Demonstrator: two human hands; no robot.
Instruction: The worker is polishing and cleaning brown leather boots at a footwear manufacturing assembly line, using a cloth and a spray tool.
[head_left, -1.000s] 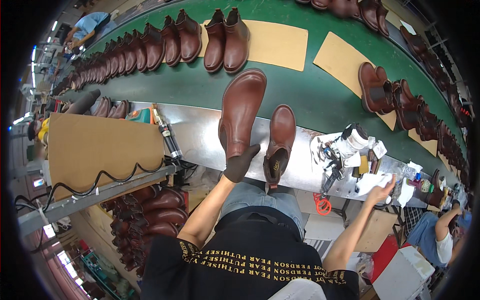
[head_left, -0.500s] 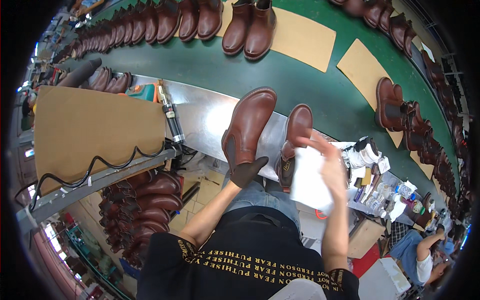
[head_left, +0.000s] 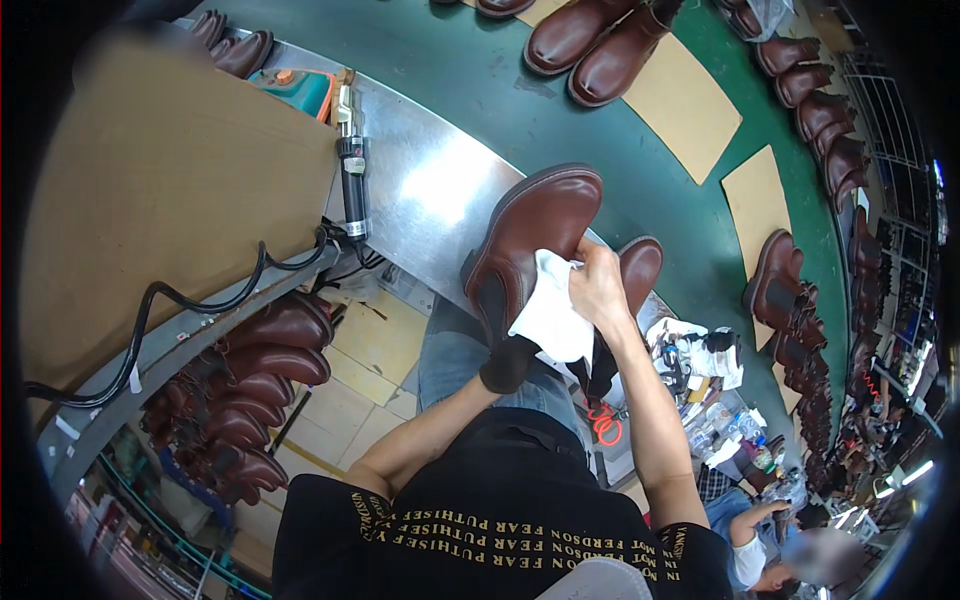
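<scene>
The right hand [head_left: 597,288] reaches inward, grip closed on a white cloth [head_left: 553,318] against the brown boot [head_left: 545,215], tilted over the tabletop [head_left: 420,190] edge. The dark-gloved left hand [head_left: 508,366] grasps its shaft, fingers hidden.

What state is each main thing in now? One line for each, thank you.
Brown boot, held up at its opening by the left hand
White cloth, crumpled in the right hand
Second boot, partly hidden
Black cable, loosely coiled
Red cord, coiled
Black tool, lying unheld
Cardboard sheets, flat
</scene>
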